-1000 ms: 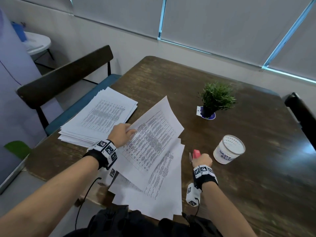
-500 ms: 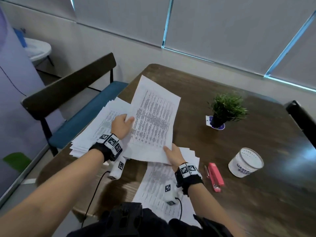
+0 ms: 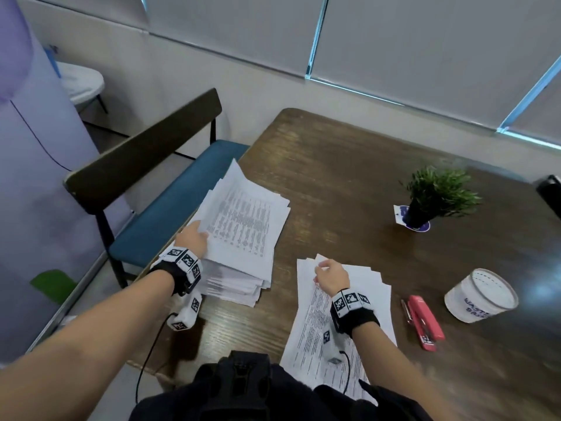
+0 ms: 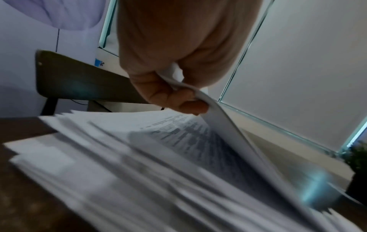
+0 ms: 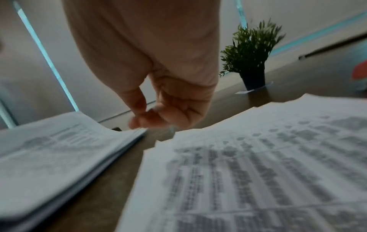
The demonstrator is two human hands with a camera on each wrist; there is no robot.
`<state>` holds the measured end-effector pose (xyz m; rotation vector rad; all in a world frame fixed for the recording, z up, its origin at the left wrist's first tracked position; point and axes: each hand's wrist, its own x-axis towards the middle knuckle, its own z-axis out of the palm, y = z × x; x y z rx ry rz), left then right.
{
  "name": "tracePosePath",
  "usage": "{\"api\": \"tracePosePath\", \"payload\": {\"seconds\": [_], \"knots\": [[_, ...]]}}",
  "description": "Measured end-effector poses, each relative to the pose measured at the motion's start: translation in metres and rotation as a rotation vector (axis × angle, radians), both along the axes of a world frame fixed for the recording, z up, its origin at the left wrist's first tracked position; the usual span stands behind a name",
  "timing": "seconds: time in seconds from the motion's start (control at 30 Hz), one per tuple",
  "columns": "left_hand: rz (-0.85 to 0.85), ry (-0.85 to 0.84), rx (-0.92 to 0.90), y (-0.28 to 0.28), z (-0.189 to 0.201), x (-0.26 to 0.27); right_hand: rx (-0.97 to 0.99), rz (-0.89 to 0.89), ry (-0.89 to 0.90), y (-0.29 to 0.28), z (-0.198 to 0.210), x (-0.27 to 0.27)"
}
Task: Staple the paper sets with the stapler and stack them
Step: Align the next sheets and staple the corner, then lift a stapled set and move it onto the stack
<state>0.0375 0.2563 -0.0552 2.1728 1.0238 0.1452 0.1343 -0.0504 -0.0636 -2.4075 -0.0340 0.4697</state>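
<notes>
Desk: dark wood desk (image 3: 349, 183), set against a pale wall under drawn blinds; a bench (image 3: 170, 189) with a blue seat is placed along its left edge.
Stack: a thick stack (image 3: 239, 238) of printed sets is piled at the desk's left edge, its sheets fanned unevenly.
Top set: the top set (image 4: 222, 125) is lifted at its near left side and is bent upward above the stack in the left wrist view.
Left grip: the left hand (image 3: 194, 240) is closed on the top set's edge, the paper pinched between thumb and curled fingers (image 4: 174, 97).
Loose sheets: printed sheets (image 3: 373, 287) are spread in front of the person, right of the stack, with bare desk between the two.
Right grip: the right hand (image 3: 331, 276) is held at the far left corner of the loose sheets, fingers loosely curled with thumb near fingertip; whether paper is pinched cannot be told.
Stapler: a red stapler (image 3: 423, 322) is laid flat on the desk just right of the loose sheets, untouched by either hand.
Cup: a white cup (image 3: 479, 296) is stood right of the stapler.
Plant: a small potted plant (image 3: 437, 192) is placed farther back.
</notes>
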Motion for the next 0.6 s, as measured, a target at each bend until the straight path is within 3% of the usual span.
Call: {"api": "tracePosePath", "payload": {"seconds": [0.1, 0.2, 0.33, 0.47, 0.6], "knots": [[0.093, 0.003, 0.007, 0.017, -0.010, -0.008, -0.373, 0.075, -0.051, -0.018, -0.014, -0.006], [0.131, 0.029, 0.082, 0.018, -0.017, -0.010, -0.584, -0.017, 0.002, -0.032, -0.017, -0.018], [0.081, 0.112, 0.182, 0.003, -0.024, -0.005, -0.580, -0.237, 0.132, -0.056, -0.020, -0.029], [-0.052, 0.122, 0.287, -0.015, -0.039, -0.002, -0.594, -0.239, 0.185, -0.068, -0.027, -0.034], [-0.136, 0.011, 0.298, -0.040, -0.047, 0.004, -0.603, -0.202, 0.183, -0.053, -0.026, -0.034]]}}
